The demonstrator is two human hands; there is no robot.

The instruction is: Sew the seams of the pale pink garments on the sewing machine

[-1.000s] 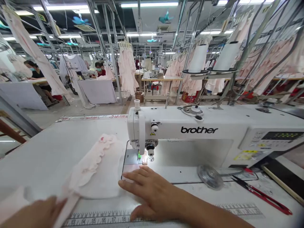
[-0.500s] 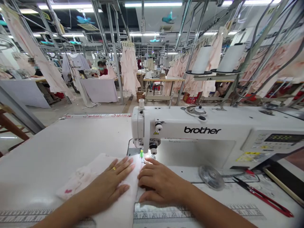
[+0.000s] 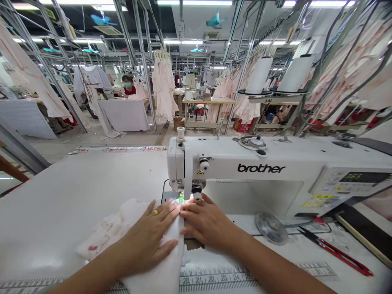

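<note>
A pale pink ruffled fabric piece [image 3: 113, 228] lies on the white sewing table [image 3: 61, 196], its right edge just in front of the needle of a white Brother sewing machine [image 3: 260, 167]. My left hand [image 3: 150, 234] lies flat on the fabric, fingers stretched out, a gold ring on one finger. Pressed flat beside it, my right hand [image 3: 205, 222] has its fingertips touching the fabric edge by the presser foot [image 3: 183, 199]. Neither hand grips anything.
Red-handled thread snips [image 3: 337, 253] and a clear round disc [image 3: 271, 228] lie right of my hands. A printed ruler [image 3: 214, 279] runs along the table's near edge. Two white thread cones [image 3: 275, 73] stand behind the machine. Hanging garments and other seated workers fill the background.
My left hand came in from the lower left and laid the fabric flat. Both hands then slid the fabric forward to the needle.
</note>
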